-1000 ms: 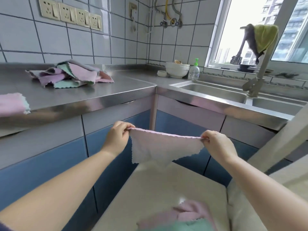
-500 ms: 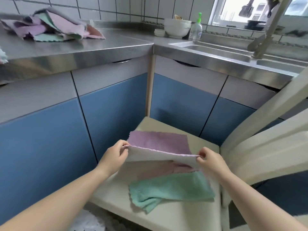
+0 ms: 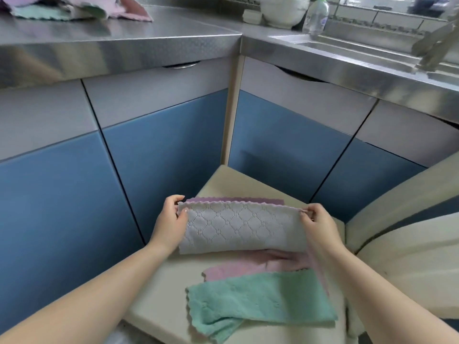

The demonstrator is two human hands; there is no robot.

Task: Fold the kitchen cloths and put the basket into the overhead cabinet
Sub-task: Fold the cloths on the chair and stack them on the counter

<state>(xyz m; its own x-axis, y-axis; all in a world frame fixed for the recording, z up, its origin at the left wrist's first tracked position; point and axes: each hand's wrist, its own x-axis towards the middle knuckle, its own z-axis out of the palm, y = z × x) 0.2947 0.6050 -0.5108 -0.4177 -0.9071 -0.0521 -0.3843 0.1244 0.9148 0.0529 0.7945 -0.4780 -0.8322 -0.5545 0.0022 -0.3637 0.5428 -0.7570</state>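
Observation:
A pink kitchen cloth [image 3: 238, 228] with a pale quilted underside lies folded over on the cream chair seat [image 3: 159, 289]. My left hand [image 3: 171, 219] pinches its far left corner and my right hand [image 3: 316, 223] pinches its far right corner, both holding the top layer at the far edge. Nearer me on the seat lie another pink cloth [image 3: 250, 266] and a green cloth [image 3: 255, 304]. A heap of unfolded cloths [image 3: 74, 8] sits on the steel counter at the top left. No basket is in view.
Blue and grey cabinet doors [image 3: 161, 145] stand behind the chair. The steel counter [image 3: 119, 43] turns a corner into a sink [image 3: 347, 45]. A white bowl [image 3: 284, 11] and a soap bottle [image 3: 316, 17] stand beside it. The chair back [image 3: 397, 232] rises at the right.
The view has tilted down from the counter to the chair. Both hands lowered the pink cloth from the air onto the seat and brought its held edge over toward the far side, doubling it.

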